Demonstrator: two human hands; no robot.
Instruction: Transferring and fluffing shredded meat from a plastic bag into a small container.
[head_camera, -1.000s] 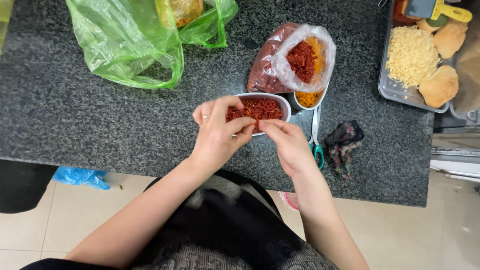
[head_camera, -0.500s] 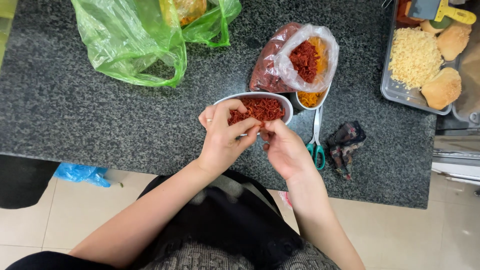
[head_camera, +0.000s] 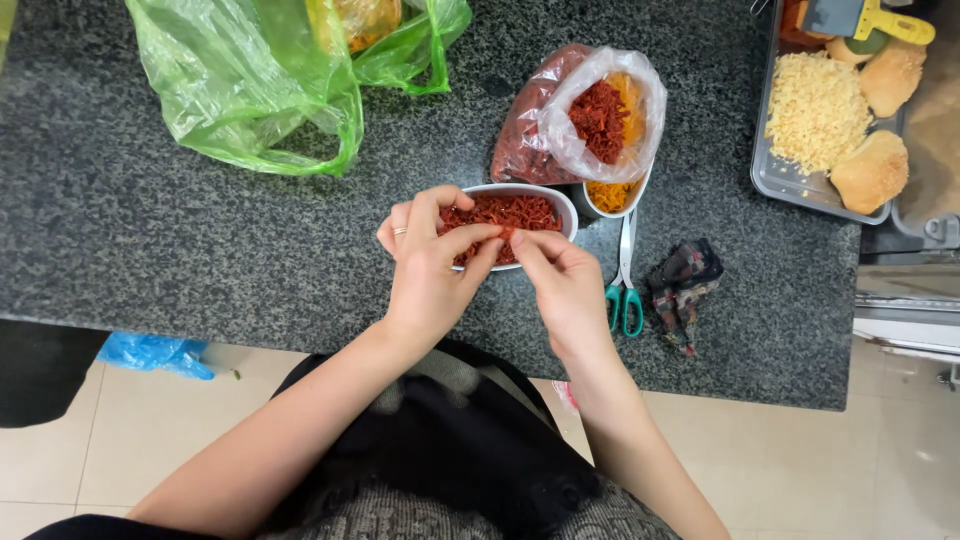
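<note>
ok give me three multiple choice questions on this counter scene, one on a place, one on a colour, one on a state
1. Where do the scissors lie?
A. right of the oval dish
B. inside the green bag
C. on the metal tray

2. What colour are the scissor handles?
A. red
B. teal green
C. yellow

3. How is the oval dish filled?
A. empty
B. holding water
C. full of red shreds

Answers:
1. A: they lie on the counter, between the dish and a dark cloth.
2. B: both handle loops are teal green.
3. C: red shreds fill the dish, and the left hand and right hand pinch at them.
</note>
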